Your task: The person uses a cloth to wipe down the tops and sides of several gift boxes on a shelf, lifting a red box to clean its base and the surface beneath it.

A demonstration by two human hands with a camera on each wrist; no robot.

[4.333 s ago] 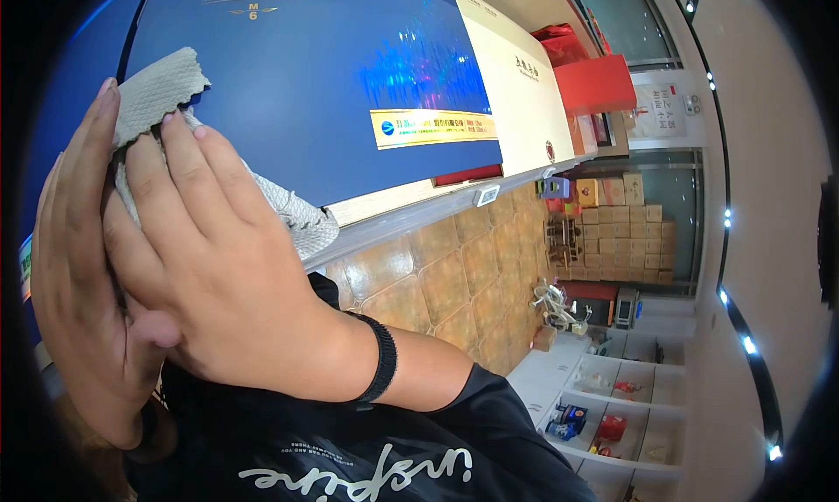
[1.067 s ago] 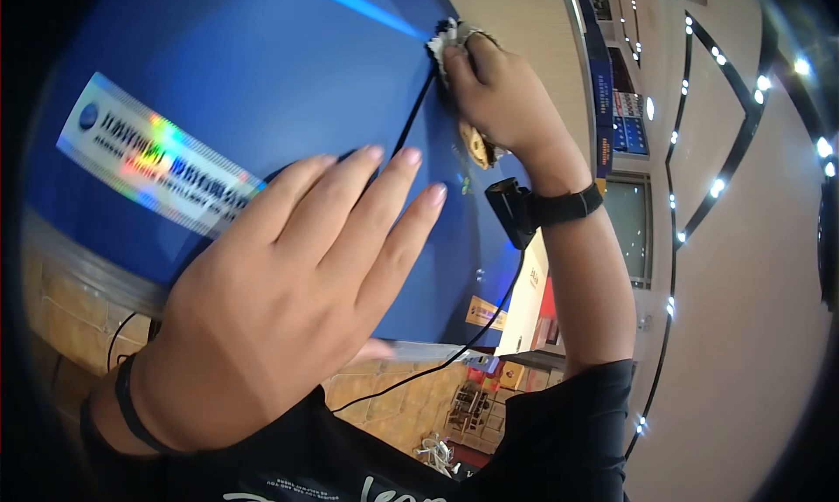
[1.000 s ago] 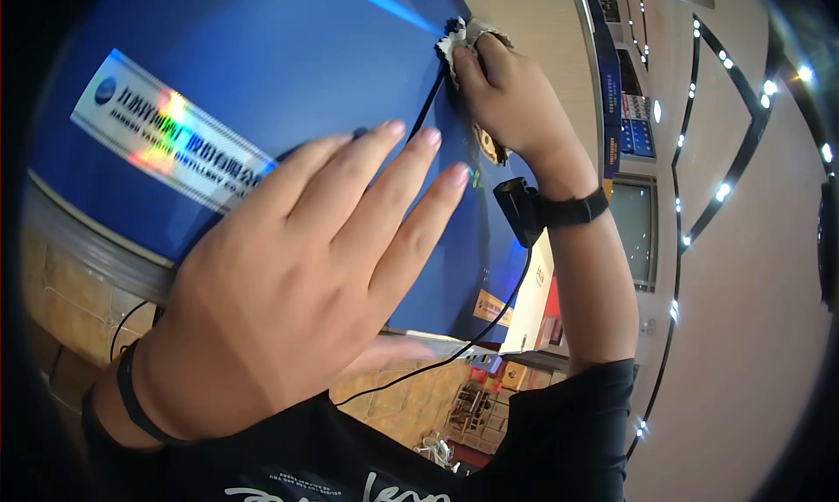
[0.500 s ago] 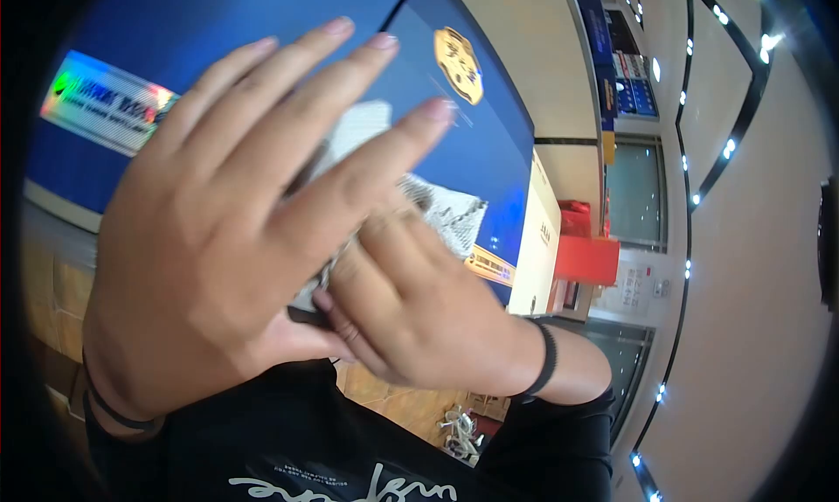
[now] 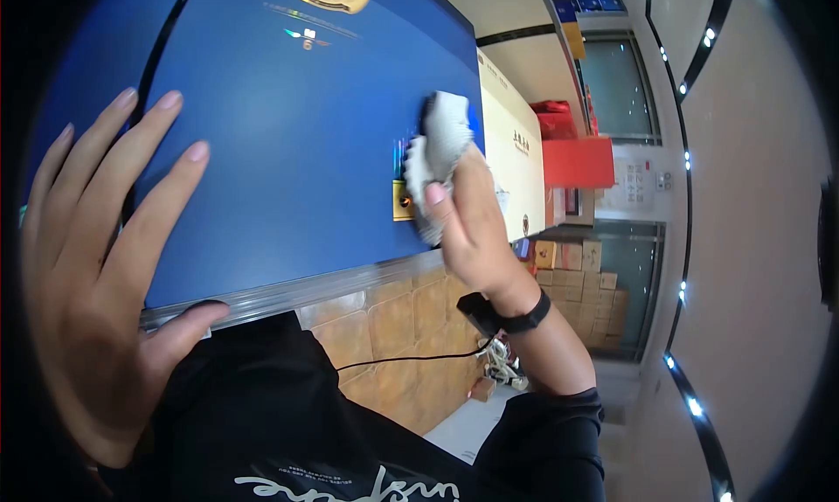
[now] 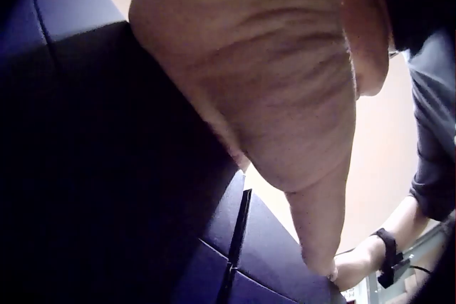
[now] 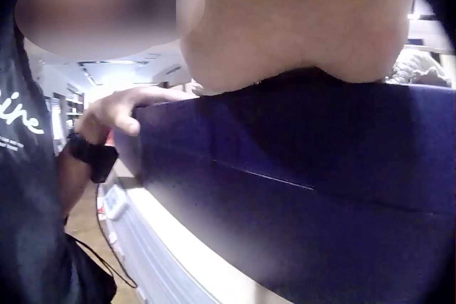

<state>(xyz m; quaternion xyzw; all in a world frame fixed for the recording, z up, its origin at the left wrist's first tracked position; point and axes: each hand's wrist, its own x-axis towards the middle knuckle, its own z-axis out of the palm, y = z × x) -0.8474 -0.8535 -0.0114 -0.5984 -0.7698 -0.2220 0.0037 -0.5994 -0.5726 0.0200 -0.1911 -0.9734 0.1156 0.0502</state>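
In the head view, my right hand grips a crumpled, grey-white textured cloth against the top of a large blue box, at its right end. The cloth partly covers a gold label there. A bit of the cloth also shows above the box edge in the right wrist view. My left hand lies spread with straight fingers on the blue surface, across the dark gap between two boxes, thumb at the front edge. In the left wrist view the left hand hides most of its contact area.
A cream box adjoins the blue one on the right, with a red box beyond. A clear strip runs along the shelf's front edge. A black cable trails from the right wrist camera. Stacked cartons stand on the tiled floor.
The right hand has carried the cloth from the box's far edge, past the left hand, to the box's right end. The left hand has shifted left and settled on the box; the view has turned.
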